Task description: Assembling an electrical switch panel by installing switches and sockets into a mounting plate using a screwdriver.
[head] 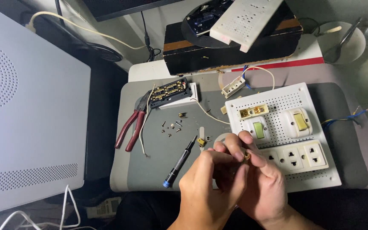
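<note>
I have a small brass terminal piece [247,156] pinched between the fingertips of both hands, held in the air just above the near edge of the table [158,170], over the front left corner of the white perforated switchboard [277,106]. It looks tiny, hard and light, probably slick metal, so I judge it would slip easily if the pinch loosened; the safest hold is across its flat sides with thumb and forefinger, close to the tips. My left hand [211,187] is curled tight, fingers pressed together around the piece from the left. My right hand [263,183] closes on it from the right, forefinger bent over the top; neither hand is spread at all.

Just left of my hands a black precision screwdriver [180,161] with a blue end lies slanted on the grey table surface. Beyond it sit a scatter of small screws [172,125], another brass bit [201,142], red-handled pliers [130,125] and an opened black socket block [170,92] with brass contacts. The switchboard carries two switches [297,121] and a row of sockets [299,156] along its front edge
</note>
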